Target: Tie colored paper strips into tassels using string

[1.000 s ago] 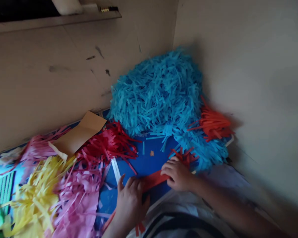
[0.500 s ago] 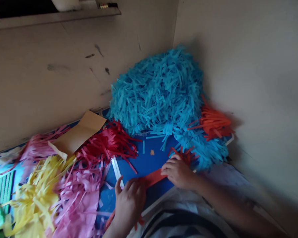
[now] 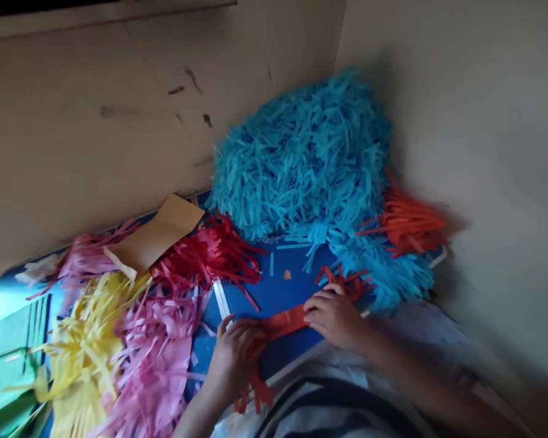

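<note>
A strip of orange tissue paper [image 3: 284,323] with fringed ends stretches between my two hands, low over the blue table [image 3: 281,261]. My left hand [image 3: 238,351] grips its left part, and a fringed tail of it hangs below toward my lap. At the other end, the fingers of my right hand [image 3: 332,316] close on the strip, with orange fringe [image 3: 344,280] spreading beyond them. Just past that fringe lie loose strands of blue fringed paper [image 3: 388,267]. The undersides of both hands, fingertips included, are partly hidden.
A big heap of blue fringe [image 3: 301,158] fills the corner against the walls. Orange fringe [image 3: 413,222] sits right of it. Red fringe [image 3: 210,252], a tan sheet [image 3: 159,234], yellow fringe [image 3: 84,347], pink fringe [image 3: 158,359] and green paper [image 3: 9,347] cover the left side.
The view has shifted slightly, so the scene sits farther right. My left hand has turned a little, and more of the strip's fringed tail shows beneath it. Both hands keep hold.
</note>
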The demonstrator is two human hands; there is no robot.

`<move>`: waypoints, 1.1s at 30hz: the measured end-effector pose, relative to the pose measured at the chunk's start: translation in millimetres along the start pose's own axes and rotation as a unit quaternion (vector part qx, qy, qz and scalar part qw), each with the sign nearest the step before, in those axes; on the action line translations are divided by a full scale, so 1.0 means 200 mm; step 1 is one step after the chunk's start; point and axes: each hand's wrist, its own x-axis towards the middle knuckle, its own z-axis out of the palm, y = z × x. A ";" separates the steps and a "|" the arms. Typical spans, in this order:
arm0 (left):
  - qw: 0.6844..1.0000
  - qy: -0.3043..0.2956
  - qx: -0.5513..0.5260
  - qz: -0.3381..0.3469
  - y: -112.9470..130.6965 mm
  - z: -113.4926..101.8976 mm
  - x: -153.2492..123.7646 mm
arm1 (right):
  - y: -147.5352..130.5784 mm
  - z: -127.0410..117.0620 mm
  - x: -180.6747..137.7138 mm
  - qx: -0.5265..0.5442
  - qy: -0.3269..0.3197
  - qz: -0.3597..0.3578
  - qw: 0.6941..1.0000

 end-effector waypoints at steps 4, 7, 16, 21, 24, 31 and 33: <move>0.999 0.007 -0.044 0.009 -0.01 -0.02 0.02 | 0.00 0.00 0.00 0.006 0.006 0.001 1.000; 0.997 -0.002 -0.080 0.015 0.00 -0.04 0.02 | 0.00 0.00 0.00 0.015 0.010 0.000 1.000; 0.967 0.212 0.139 0.017 0.13 0.00 -0.11 | 0.01 0.01 -0.01 0.010 0.021 -0.007 1.000; 0.966 0.214 0.142 -0.035 0.17 0.04 -0.11 | 0.02 0.02 -0.01 0.024 0.054 -0.019 0.998; 0.970 0.193 0.142 -0.042 0.14 0.04 -0.10 | 0.02 0.02 -0.01 0.035 0.065 -0.024 0.997; 0.980 0.149 0.121 -0.060 0.08 0.05 -0.12 | 0.02 0.02 -0.01 0.025 0.064 -0.023 0.997; 0.985 0.134 0.094 -0.054 0.07 0.04 -0.12 | 0.02 0.02 -0.01 0.021 0.063 -0.021 0.998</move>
